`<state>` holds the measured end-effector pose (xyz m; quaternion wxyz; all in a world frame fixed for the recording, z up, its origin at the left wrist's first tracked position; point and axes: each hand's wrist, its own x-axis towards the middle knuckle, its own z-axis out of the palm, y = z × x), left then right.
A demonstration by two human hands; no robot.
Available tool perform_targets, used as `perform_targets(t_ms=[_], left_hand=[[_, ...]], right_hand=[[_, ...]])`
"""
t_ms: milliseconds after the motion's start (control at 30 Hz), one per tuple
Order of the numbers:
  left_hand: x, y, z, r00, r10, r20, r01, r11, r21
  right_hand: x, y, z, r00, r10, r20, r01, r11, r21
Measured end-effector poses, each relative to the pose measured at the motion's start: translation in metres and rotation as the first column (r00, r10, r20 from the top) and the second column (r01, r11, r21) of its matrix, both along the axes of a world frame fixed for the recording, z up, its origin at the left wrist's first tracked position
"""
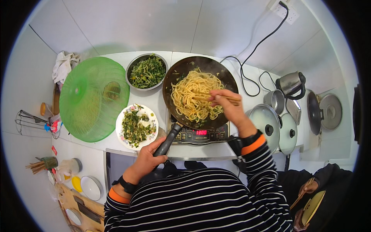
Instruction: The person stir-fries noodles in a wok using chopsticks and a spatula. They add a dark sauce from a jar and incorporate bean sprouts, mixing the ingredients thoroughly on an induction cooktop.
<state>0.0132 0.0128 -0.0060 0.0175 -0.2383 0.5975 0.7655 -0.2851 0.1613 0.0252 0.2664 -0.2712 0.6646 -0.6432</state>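
Note:
My left hand (147, 159) grips the black handle (168, 140) of a dark wok (174, 72). The wok rests on an induction cooker (200, 135) with a lit red display. A heap of yellow noodles (191, 98) fills the wok's middle, with bits of chopped greens among them. Between the fingers of my right hand (229, 105) is a pair of wooden chopsticks (207, 94), their tips in the noodles. Left of the wok stand a metal bowl of cooked greens (147, 72) and a flowered plate (120, 136) bearing chopped greens.
A green mesh food cover (92, 121) stands at the left over something round. To the right are glass lids (262, 119), a small metal pot (274, 101), an electric kettle (291, 84) and its black cord (255, 49). Another person's hand (310, 185) holds chopsticks at lower right.

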Motion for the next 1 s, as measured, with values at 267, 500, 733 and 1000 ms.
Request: perform_targets(t_ms=[267, 500, 733, 1000], left_hand=[[0.001, 0.000, -0.003, 1.000, -0.001, -0.013, 0.001, 1.000, 0.019], [0.000, 0.000, 0.003, 1.000, -0.001, 0.025, 0.000, 0.999, 0.042], [-0.001, 0.000, 0.001, 1.000, 0.018, -0.002, -0.018, 0.999, 0.041], [-0.001, -0.001, 0.003, 1.000, 0.004, 0.031, -0.007, 0.997, 0.080]], right_hand=[[0.006, 0.051, 0.055, 0.911, 0.215, -0.351, -0.189, 0.976, 0.108], [0.013, 0.042, 0.034, 0.961, 0.222, -0.164, -0.166, 0.940, 0.299], [-0.030, 0.084, 0.048, 0.945, -0.121, -0.304, 0.128, 0.992, 0.003], [-0.049, 0.065, -0.029, 0.898, -0.326, 0.296, 0.366, 0.926, -0.089]])
